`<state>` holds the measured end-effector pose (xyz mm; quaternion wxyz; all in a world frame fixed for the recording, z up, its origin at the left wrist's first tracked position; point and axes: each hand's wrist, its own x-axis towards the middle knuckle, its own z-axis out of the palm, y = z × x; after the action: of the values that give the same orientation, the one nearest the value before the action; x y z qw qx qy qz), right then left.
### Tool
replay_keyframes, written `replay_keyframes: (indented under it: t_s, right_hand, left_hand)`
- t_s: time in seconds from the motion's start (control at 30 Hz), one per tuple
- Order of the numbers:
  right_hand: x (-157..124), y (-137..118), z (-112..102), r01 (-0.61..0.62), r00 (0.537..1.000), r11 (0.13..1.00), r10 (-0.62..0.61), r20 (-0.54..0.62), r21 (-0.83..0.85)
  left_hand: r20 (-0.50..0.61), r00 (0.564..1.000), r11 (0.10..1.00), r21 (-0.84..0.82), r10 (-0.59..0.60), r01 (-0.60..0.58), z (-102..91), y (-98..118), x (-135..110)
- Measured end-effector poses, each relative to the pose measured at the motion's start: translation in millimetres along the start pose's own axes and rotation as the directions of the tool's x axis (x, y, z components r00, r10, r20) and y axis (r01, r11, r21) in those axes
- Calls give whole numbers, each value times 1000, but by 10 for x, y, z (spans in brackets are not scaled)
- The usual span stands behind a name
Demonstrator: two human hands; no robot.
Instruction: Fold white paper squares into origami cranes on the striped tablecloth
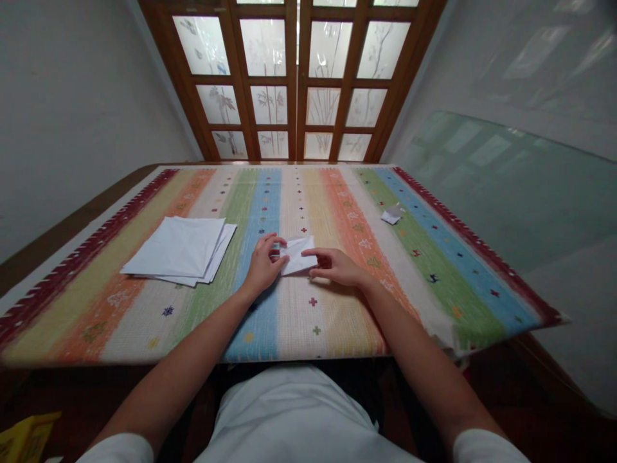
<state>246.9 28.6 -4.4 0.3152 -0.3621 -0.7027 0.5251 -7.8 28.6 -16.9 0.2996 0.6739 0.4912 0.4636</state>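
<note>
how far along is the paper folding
Done: a small folded paper piece lies apart at the far right of the striped tablecloth. In hand: a folded white sheet sits on the cloth between the left hand and right hand, both touching it. Left: a stack of white paper lies flat at the left, its sheet count unclear.

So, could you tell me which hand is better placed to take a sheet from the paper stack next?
The left, I'd judge: the left hand is closer to the paper stack than the right hand, which lies beyond the folded paper.
</note>
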Motion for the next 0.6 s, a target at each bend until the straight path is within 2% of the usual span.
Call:
replay_keyframes:
  t_s: [0.1,0.2,0.37,0.43,0.53,0.6]
  right_hand:
    - [-55,-56,-30,-38,994,999,37,107,4]
    - [-66,-64,-40,-50,993,998,53,103,-33]
    - [-44,-1,-42,-2,995,980,23,100,-201]
    - [-30,20,-21,39,996,964,-18,82,-262]
    - [10,31,38,149,985,915,-170,-23,-375]
    - [40,33,79,197,962,877,-259,-85,-438]
  left_hand:
    - [0,1000,999,-37,17,-17,-9,-3,8]
    - [49,998,999,-7,45,-45,-4,-11,15]
    - [172,980,988,100,97,-116,21,-12,0]
    - [164,977,971,172,136,-164,27,10,-15]
    - [139,965,925,283,222,-254,30,84,-51]
    - [218,946,919,261,241,-295,34,148,-85]
